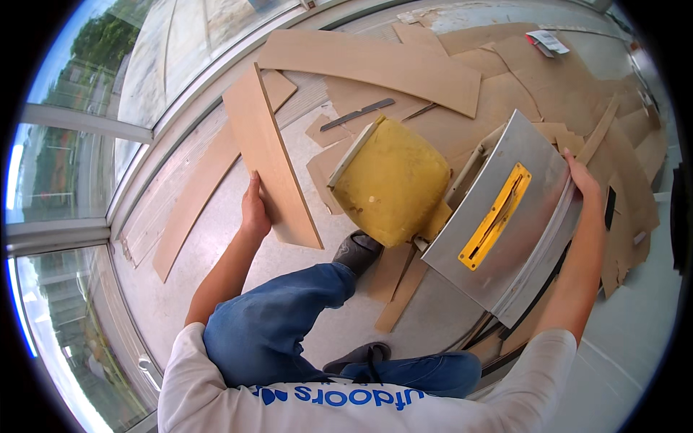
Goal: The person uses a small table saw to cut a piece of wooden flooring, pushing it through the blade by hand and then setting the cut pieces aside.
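My left hand (255,209) grips the long edge of a light-brown wooden board (268,155), which is tilted up beside my left knee. On the right, my right hand (583,177) is closed round the far right edge of a table saw (449,251). Its grey metal top lies at a slant and carries a yellow slotted insert (496,216). Against the saw's left side stands a bulky, scuffed yellow plastic piece (393,180); what it is I cannot tell. My right thumb is partly hidden by the angle.
A long wooden board (375,65) lies across the far side, and another (196,198) rests by the window frame. Flattened cardboard (563,79) covers the floor at far right. A dark metal strip (357,114) and wood offcuts (401,294) lie around the saw.
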